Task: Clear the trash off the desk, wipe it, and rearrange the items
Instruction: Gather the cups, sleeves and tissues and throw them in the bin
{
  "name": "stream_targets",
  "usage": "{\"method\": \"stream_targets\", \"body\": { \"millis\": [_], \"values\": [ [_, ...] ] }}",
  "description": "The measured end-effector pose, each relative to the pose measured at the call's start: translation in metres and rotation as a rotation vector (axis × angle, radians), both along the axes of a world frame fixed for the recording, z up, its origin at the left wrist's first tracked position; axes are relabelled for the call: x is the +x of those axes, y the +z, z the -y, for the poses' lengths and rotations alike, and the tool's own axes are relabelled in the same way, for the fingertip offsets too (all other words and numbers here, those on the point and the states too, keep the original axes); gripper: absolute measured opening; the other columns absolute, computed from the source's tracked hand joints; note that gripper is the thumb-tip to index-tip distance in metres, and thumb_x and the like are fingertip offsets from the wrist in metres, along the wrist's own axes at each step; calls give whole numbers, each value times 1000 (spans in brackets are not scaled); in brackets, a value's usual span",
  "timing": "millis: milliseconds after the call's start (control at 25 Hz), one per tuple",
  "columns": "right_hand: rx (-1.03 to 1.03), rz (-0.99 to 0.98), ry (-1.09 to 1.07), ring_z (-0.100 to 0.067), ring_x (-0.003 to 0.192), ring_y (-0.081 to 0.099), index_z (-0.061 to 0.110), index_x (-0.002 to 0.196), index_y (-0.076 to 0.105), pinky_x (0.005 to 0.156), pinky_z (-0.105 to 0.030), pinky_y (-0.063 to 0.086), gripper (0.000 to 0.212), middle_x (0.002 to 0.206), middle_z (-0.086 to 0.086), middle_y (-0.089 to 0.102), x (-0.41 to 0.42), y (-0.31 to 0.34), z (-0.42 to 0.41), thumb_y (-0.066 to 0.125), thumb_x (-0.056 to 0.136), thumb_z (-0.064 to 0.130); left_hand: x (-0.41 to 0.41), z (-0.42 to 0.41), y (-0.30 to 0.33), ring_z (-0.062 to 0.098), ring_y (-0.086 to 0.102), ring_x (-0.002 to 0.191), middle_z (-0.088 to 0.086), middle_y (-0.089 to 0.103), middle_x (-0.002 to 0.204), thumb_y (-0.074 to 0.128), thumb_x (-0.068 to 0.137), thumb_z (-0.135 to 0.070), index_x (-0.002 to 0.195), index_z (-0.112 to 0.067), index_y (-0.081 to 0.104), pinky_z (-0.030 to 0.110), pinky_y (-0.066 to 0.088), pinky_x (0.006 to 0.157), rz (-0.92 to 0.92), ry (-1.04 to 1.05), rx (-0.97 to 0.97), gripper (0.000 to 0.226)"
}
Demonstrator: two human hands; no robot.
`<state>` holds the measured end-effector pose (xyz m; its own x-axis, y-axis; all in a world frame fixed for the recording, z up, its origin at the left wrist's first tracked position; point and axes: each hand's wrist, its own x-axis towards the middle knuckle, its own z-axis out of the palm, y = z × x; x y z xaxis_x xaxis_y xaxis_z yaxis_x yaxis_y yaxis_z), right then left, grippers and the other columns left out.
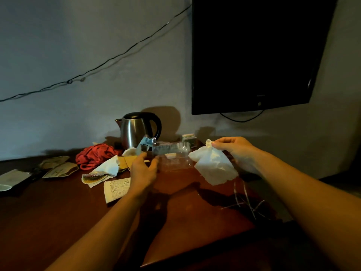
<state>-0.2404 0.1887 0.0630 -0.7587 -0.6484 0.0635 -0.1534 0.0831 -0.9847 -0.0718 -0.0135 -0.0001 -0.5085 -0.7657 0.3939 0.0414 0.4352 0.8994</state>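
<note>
Our right hand [237,151] pinches a crumpled white tissue [214,166] by its top, so it hangs above the right part of the desk [58,216]. Our left hand [143,169] reaches for a clear plastic wrapper [172,156]; we cannot tell whether its fingers grip it. The wrapper's long axis runs left to right, between the hands. Left of it lie a printed napkin [101,173], a paper slip [116,189], a red cloth [95,155] and flat packets [59,169]. Behind, a steel kettle [136,130] stands against the wall, with a small box [188,139] to its right. A dark television [257,51] hangs above.
</note>
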Motion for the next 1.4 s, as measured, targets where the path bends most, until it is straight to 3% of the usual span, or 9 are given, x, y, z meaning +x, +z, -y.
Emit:
{"method": "stream_targets", "body": {
  "millis": [120,240,440,560,720,800,880,1200,1400],
  "values": [
    [16,-7,1,-24,83,65,8,90,73,74,-37,56,15,93,-10,70,-11,5,-35,74,84,21,-15,-28,8,15,65,88,-3,68,91,68,91,-24,96,-19,66,26,52,71,9,-39,67,8],
    [60,-66,-49,-25,84,62,7,88,72,75,-38,52,17,93,-9,68,-25,5,-71,75,83,24,-37,-58,10,17,67,87,0,71,92,69,90,-26,91,-24,68,33,57,74,29,-95,114,2],
    [126,-88,-143,-20,77,59,9,84,70,61,-26,49,13,87,-7,67,-49,1,-134,72,86,22,-79,-122,5,15,66,79,-2,67,84,62,95,-26,91,-21,64,30,55,67,134,-136,-112,7],
    [157,-91,-224,-21,77,58,11,80,70,63,-30,51,11,88,-10,67,-61,-5,-170,73,85,20,-102,-159,2,14,65,78,1,67,87,60,97,-25,92,-16,62,23,49,61,174,-186,-177,10],
    [154,-42,-312,-24,80,62,7,81,70,82,-41,56,8,88,-14,67,-72,-18,-218,73,85,14,-133,-212,-4,13,63,81,4,63,97,60,96,-19,104,-8,58,19,49,62,196,-286,-184,14],
    [196,-44,-343,-18,74,63,6,85,70,66,-28,59,7,85,-10,67,-75,-25,-242,72,86,13,-147,-240,-11,14,63,86,4,64,101,60,96,-20,108,-10,58,24,54,70,216,-336,-195,16],
    [244,-36,-368,-12,67,60,6,87,69,49,-17,49,6,81,-6,67,-76,-35,-263,70,86,11,-159,-266,-22,11,61,86,1,63,100,60,96,-20,107,-11,59,22,52,71,247,-362,-241,14],
    [507,5,-440,-10,70,61,4,90,70,55,-17,49,8,80,-4,66,-83,-120,-334,72,86,10,-186,-349,-106,17,62,80,4,63,91,61,94,-23,92,-16,59,31,51,68,458,-459,-363,8],
    [608,64,-468,-20,89,64,13,84,65,77,-30,56,10,89,-7,65,-88,-206,-357,71,85,6,-187,-368,-179,25,67,80,6,64,94,61,93,-25,103,-19,53,45,60,71,565,-565,-310,14]
  ]
}}
